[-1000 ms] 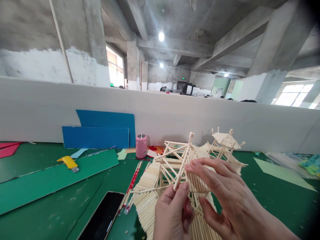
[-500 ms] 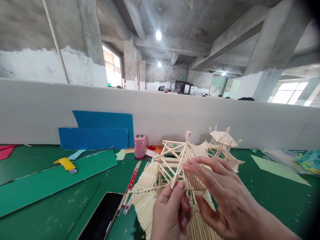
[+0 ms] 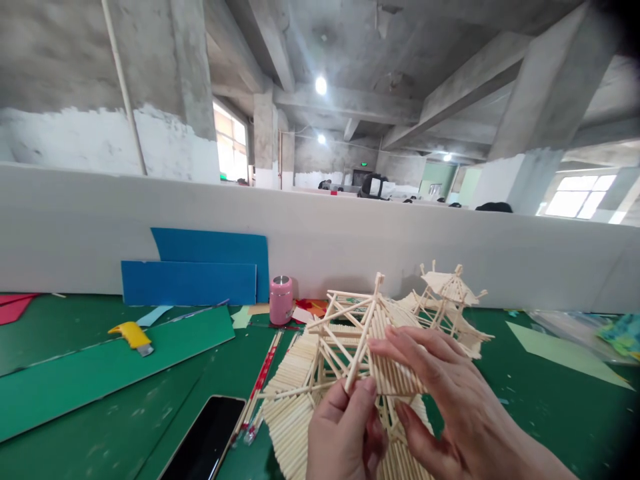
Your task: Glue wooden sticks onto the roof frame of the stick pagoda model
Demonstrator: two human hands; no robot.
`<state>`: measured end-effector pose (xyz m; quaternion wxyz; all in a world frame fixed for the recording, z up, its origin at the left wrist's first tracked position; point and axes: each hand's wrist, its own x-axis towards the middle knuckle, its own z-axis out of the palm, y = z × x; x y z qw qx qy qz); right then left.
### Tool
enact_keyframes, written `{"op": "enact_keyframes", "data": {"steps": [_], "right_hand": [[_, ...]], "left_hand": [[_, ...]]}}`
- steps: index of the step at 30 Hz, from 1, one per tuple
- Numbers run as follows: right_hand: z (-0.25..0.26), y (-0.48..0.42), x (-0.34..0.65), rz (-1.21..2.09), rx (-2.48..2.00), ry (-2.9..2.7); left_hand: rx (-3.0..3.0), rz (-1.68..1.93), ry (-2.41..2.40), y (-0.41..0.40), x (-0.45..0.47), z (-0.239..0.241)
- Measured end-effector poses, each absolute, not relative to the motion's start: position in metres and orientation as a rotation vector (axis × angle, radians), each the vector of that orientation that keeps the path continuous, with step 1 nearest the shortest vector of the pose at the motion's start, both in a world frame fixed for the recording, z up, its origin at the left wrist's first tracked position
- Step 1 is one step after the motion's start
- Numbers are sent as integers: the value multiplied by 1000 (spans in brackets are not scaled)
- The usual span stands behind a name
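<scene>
A pale wooden-stick roof model (image 3: pixel 345 340) stands on the green table (image 3: pixel 100 427) right in front of me. My left hand (image 3: pixel 345 433) pinches one slanted stick of the model between thumb and fingers. My right hand (image 3: pixel 450 407) curves round the model's right side, fingertips resting on a panel of sticks and thumb underneath. A second, smaller stick pavilion (image 3: pixel 450 300) sits behind, to the right.
A black phone (image 3: pixel 205 440) lies at lower left beside red-wrapped chopsticks (image 3: pixel 260 383). A pink jar (image 3: pixel 281 300), blue boards (image 3: pixel 200 273), a yellow knife (image 3: pixel 133 335) and green card (image 3: pixel 100 367) lie further back. A white partition (image 3: pixel 75 227) closes the table's far side.
Both hands keep their hold on the stick model. The view has shifted slightly, so the model and hands sit a little lower in the picture.
</scene>
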<state>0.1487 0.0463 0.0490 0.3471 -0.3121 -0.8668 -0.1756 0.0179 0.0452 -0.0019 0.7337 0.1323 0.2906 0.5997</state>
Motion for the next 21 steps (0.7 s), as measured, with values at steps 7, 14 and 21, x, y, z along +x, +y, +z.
{"op": "enact_keyframes", "data": {"steps": [7, 14, 21], "right_hand": [[48, 47, 149, -461, -824, -2247], [47, 46, 149, -451, -802, -2254], [48, 48, 149, -457, -817, -2276]], "left_hand": [[364, 1325, 616, 48, 18, -8], [356, 1326, 608, 48, 19, -9], [348, 1325, 605, 47, 19, -11]]}}
